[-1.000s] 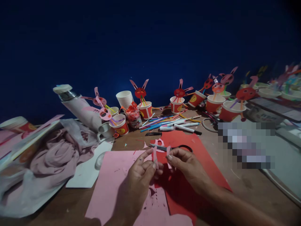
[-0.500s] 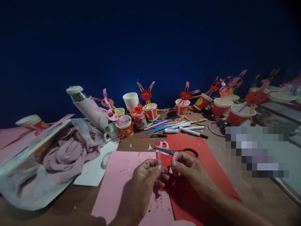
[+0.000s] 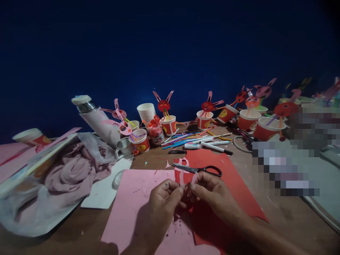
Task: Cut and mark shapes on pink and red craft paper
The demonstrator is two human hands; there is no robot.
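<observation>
Between thumb and fingers, my left hand (image 3: 166,198) pinches a small pink paper strip (image 3: 182,178). Another pink paper strip (image 3: 195,177) is pinched in my right hand (image 3: 212,193). The fingertips of both hands are close together, partly hiding the lower ends of the strips. Under my left hand lies a pink paper sheet (image 3: 138,198); a red paper sheet (image 3: 233,191) lies under my right. Black-handled scissors (image 3: 198,168) rest on the red paper just beyond my fingers, beside a cut pink paper scrap (image 3: 183,162).
Loose markers (image 3: 216,148) and colored straws (image 3: 183,139) lie beyond the papers. Behind them stand decorated paper cups (image 3: 168,124), stacked white cups (image 3: 146,112) and a jar of red scraps (image 3: 154,131). A leaning thermos (image 3: 98,122), metal mug (image 3: 124,148) and bundled cloth (image 3: 71,171) are at left.
My hands have drawn closer together, bringing the two pink strips nearer each other. The whole view has shifted slightly.
</observation>
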